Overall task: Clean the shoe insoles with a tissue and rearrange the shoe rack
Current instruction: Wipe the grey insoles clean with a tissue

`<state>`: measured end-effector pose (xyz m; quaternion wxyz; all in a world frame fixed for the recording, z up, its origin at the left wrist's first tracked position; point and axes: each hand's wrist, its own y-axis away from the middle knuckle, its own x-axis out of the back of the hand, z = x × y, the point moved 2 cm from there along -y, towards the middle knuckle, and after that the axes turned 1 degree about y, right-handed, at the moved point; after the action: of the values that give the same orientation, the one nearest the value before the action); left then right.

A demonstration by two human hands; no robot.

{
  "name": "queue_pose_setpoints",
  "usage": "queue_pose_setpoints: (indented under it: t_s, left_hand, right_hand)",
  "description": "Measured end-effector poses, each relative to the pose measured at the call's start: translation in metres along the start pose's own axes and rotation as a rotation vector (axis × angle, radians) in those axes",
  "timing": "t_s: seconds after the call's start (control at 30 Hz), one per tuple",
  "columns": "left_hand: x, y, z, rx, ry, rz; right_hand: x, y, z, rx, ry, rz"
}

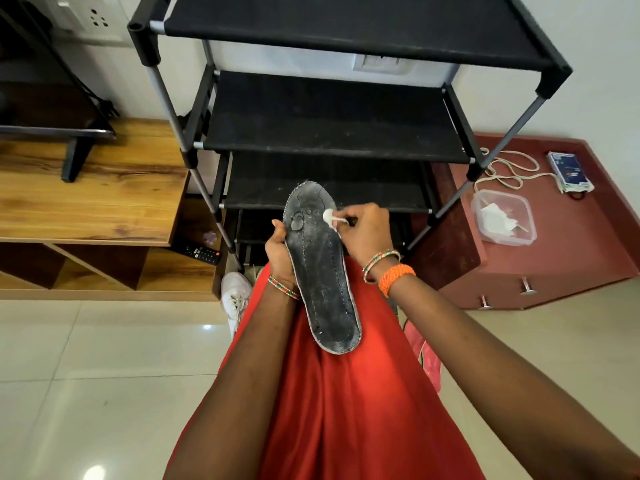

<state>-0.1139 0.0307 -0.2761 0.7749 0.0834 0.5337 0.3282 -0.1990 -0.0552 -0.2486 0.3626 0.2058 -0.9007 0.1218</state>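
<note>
A worn black insole (320, 271) stands on end over my red-clad lap, toe pointing away from me. My left hand (278, 252) grips its left edge near the middle, fingers curled behind it. My right hand (365, 233) pinches a small wad of white tissue (329, 215) against the insole's upper right edge. Behind the insole stands the black shoe rack (329, 116), its fabric shelves bare.
A white sneaker (236, 292) lies on the floor by the rack's left foot. A clear plastic box (504, 216) with tissues sits on a maroon cabinet (571, 237) to the right, beside a blue pack (568, 171). A wooden TV unit (90, 188) stands left, with a remote (202, 252).
</note>
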Motion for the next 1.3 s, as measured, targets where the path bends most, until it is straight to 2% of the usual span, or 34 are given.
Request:
queue_pose_setpoints:
  t_s: [0.13,0.33,0.57,0.7,0.8,1.07,1.3]
  left_hand:
    - [-0.003,0.001,-0.003,0.02,-0.041,-0.003]
    - [-0.002,0.001,-0.01,0.117,-0.095,-0.039]
    - [0.005,-0.005,-0.002,0.091,-0.081,0.039]
    - [0.002,-0.003,-0.005,0.123,-0.129,-0.004]
    - [0.0,0.001,-0.009,0.157,-0.144,-0.037]
    - [0.002,-0.001,-0.005,0.185,-0.178,-0.047]
    - [0.002,-0.001,-0.015,0.268,-0.101,-0.12]
  right_hand:
    - [0.002,0.019,0.008,0.033,0.095,-0.069]
    - [0.009,-0.009,-0.002,0.052,0.109,0.041]
    - [0.009,0.029,0.003,0.115,0.116,-0.054]
    - [0.012,0.007,0.004,0.128,0.153,0.01]
    - [0.017,-0.016,0.001,0.063,0.145,0.062]
    - [0.014,0.023,0.017,0.135,0.157,0.005]
    - [0.015,-0.02,0.009,0.122,0.129,0.034]
